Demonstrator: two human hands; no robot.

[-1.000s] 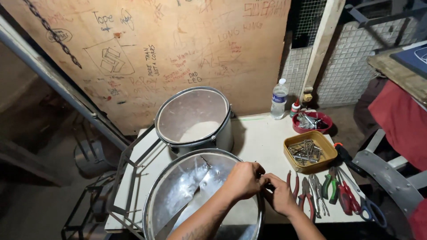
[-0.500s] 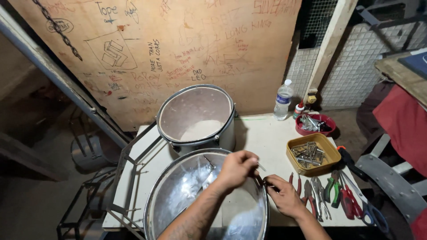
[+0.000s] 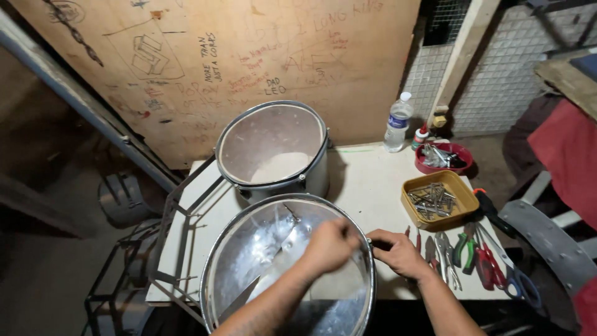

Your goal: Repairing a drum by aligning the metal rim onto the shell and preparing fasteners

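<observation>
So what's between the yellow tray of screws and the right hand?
In the head view, pliers and other hand tools lie on the table between the yellow tray and the right hand.

Both forearms enter from the bottom edge, bare and angled upward toward the middle. The left hand (image 3: 329, 246) is curled into a loose fist, knuckles up, its outline blurred; what the fingers close on cannot be told. The right hand (image 3: 398, 252) lies palm down just beside it, fingers bent and pointing left toward the left hand, wrist slightly flexed. The 2 hands are close together, nearly touching at the fingertips.
</observation>
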